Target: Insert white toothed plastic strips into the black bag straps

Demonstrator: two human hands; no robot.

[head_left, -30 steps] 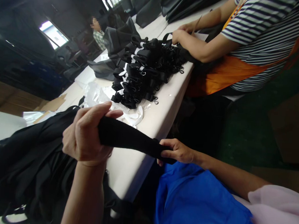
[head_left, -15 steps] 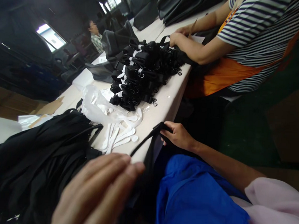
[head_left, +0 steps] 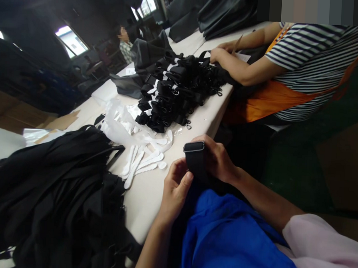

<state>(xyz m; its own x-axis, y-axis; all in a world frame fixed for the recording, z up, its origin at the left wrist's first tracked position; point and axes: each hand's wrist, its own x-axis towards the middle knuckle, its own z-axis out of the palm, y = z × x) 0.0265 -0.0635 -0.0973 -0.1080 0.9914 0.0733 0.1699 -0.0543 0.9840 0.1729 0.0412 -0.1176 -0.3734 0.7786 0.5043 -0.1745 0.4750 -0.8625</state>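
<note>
A black webbing strap (head_left: 197, 163) with a metal-rimmed slider buckle (head_left: 194, 146) at its top is held up between my hands, past the table's front edge. My right hand (head_left: 219, 157) is closed on the strap from behind, just right of the buckle, its fingertips partly hidden. My left hand (head_left: 178, 182) is closed on the strap's left edge below the buckle, thumb toward me. The strap's lower end disappears in the dark above the blue apron (head_left: 230, 236). Nearest to my left hand on the table are several white scalloped strips (head_left: 144, 162).
A large heap of black straps (head_left: 52, 191) covers the left of the table (head_left: 147, 200). Bundled black straps (head_left: 175, 90) with white bands and metal hooks lie farther back, beside a crumpled clear plastic bag (head_left: 116, 120). A co-worker in a striped shirt (head_left: 303, 52) handles dark material at the right.
My left hand has drawn back from near the camera to the strap beside my right hand. The strap, stretched between the hands before, now shows its buckle facing me.
</note>
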